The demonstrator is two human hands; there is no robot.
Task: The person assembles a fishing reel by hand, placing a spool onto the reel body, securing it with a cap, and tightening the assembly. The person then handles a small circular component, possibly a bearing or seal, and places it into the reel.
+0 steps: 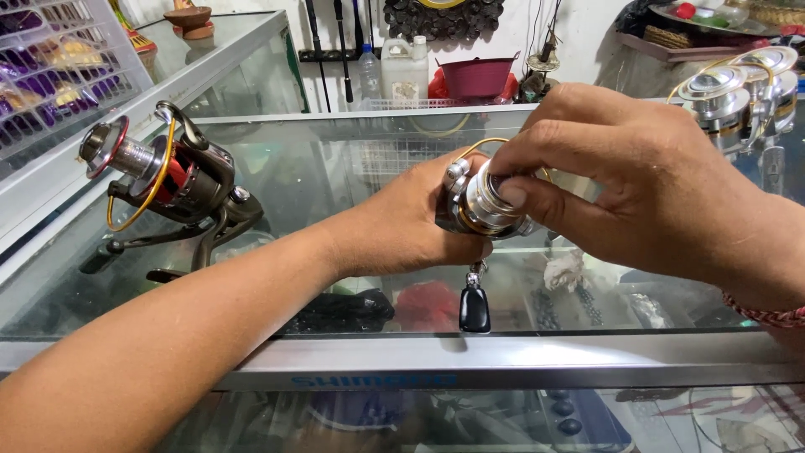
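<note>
Our left hand [411, 222] wraps the silver reel [482, 205] from behind, over the near middle of the glass counter [335, 168] | our right hand [637, 180] pinches its spool top, fingers [537, 201] pressed on | black knob [475, 309] hangs below | dark reel [168, 180] far left | silver reels [742, 101] far right

Glass display counter [335, 151] with metal edge filled foreground; white wall [579, 33] stood behind; purple basin [476, 77] and white jug [404, 69] sat beyond counter's far edge.
</note>
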